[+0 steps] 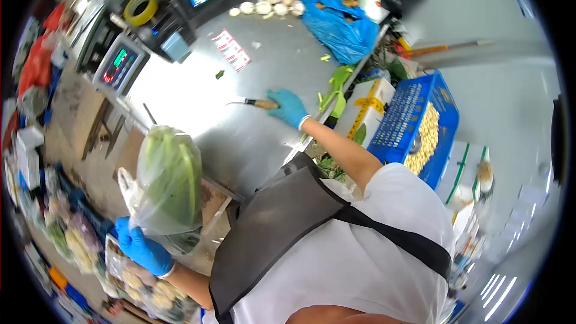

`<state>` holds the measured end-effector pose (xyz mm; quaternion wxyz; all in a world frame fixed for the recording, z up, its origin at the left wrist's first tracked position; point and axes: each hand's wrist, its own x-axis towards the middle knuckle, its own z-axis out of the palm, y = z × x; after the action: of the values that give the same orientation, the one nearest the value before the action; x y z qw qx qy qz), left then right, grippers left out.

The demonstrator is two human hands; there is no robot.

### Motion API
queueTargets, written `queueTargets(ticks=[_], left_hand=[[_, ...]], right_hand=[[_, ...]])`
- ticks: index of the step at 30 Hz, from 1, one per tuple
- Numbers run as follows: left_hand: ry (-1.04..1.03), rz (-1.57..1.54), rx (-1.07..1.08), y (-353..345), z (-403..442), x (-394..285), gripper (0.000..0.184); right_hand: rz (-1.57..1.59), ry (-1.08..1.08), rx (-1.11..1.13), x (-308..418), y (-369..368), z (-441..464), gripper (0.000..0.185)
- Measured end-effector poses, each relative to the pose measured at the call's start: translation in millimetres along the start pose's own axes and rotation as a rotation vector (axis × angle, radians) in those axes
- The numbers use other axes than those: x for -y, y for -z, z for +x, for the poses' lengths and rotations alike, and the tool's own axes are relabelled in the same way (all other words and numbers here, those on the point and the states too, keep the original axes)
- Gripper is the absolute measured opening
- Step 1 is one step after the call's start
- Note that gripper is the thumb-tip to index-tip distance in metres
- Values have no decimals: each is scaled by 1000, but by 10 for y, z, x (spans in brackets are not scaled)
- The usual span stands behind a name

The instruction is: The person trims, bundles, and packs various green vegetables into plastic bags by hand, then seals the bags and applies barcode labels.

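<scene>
A clear plastic bag of leafy green vegetables [171, 183] hangs at the left, beyond the metal table's near edge. My left hand [143, 247], in a blue glove, is closed on the bag's gathered end. On the metal table [240, 138], my right hand [288, 108], gloved in lighter blue, holds the wooden handle of a small curved knife [259, 103]. The blade points left, low over the tabletop. Green leaf scraps [341, 87] lie at the table's right edge, beyond my right hand.
A digital scale display [120, 65] and a yellow tape roll [140, 8] are at the upper left. Garlic bulbs [264, 7] and a blue plastic bag [336, 21] lie at the table's back. A blue basket [396, 108] with pale pieces stands right. Bagged vegetables [78, 240] lie lower left.
</scene>
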<state>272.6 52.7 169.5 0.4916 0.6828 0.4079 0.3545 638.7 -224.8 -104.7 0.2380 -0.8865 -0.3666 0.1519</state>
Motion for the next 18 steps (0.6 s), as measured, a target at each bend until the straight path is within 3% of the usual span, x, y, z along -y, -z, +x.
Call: queueTargets(ticks=[3,5,9,12,13,14,16,18], left_hand=[[-5,-25,118,-343,83,-11,9],[-47,-71,201,-634,112,8,3],[-336,208,517,-1246,123,243,24],[-537,450,771,-1645,-27,691,35],[-551,334,822,-1696,-67,958,38],[-623,424,827,-1733,-126,869,35],[-507,466,874,-1741,-155,859,33],[-497,513,860,-1732,-201,756,34]], right_hand=[[-131,-87,-87,282,258,-81,81],[-340,-245,-161,131,376,-163,83],[-559,-654,-218,-136,765,-530,83],[-326,-699,-245,-552,610,-699,79],[-349,-687,-289,-518,584,-700,70],[-454,-681,-446,-618,386,-700,46],[-514,-821,-464,-692,233,-633,34],[-483,-801,-595,-695,155,-647,30]])
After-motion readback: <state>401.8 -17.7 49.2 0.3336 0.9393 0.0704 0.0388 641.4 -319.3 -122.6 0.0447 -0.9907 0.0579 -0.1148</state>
